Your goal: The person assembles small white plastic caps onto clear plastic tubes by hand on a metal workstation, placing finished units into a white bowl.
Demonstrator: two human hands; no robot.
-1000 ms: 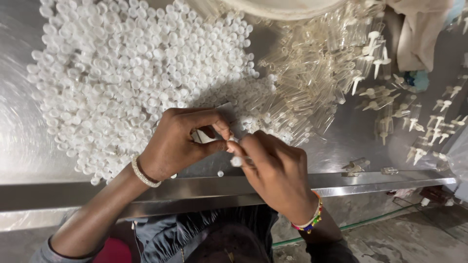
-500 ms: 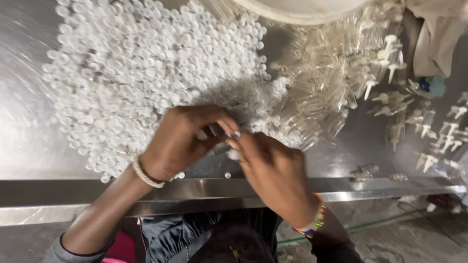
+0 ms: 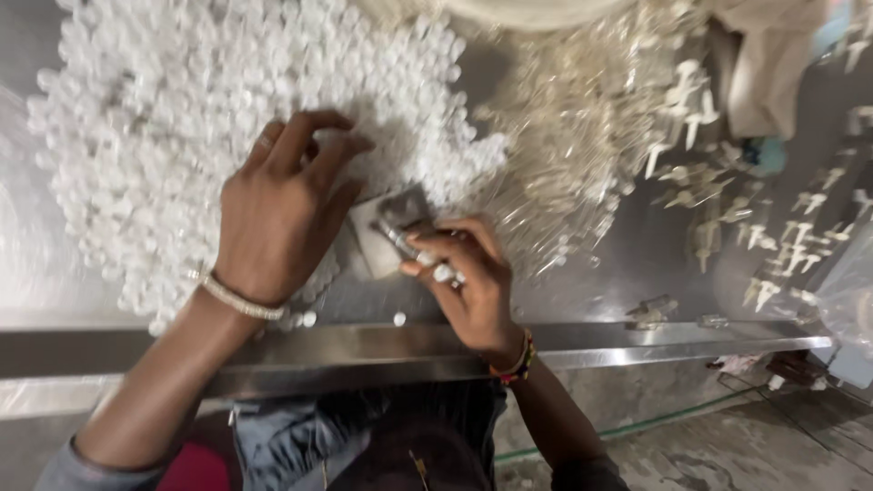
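Note:
A big heap of small white plastic caps (image 3: 155, 127) covers the left half of a steel table (image 3: 637, 264). My left hand (image 3: 282, 209) rests palm down on the near edge of that heap, fingers spread and curled into the caps. My right hand (image 3: 464, 277) is closed on a small clear tube with a white cap (image 3: 427, 259), held just above the table near its front rim. A pile of thin clear plastic tubes (image 3: 564, 155) lies right of my hands.
Assembled pieces with white tops (image 3: 782, 245) are scattered over the right of the table. A pale cloth (image 3: 764, 64) hangs at the top right. The raised steel rim (image 3: 364, 350) runs along the front; a few loose caps lie beside it.
My left hand has let go of the small piece and moved up and left onto the cap heap. My right hand keeps the piece. The camera has come closer.

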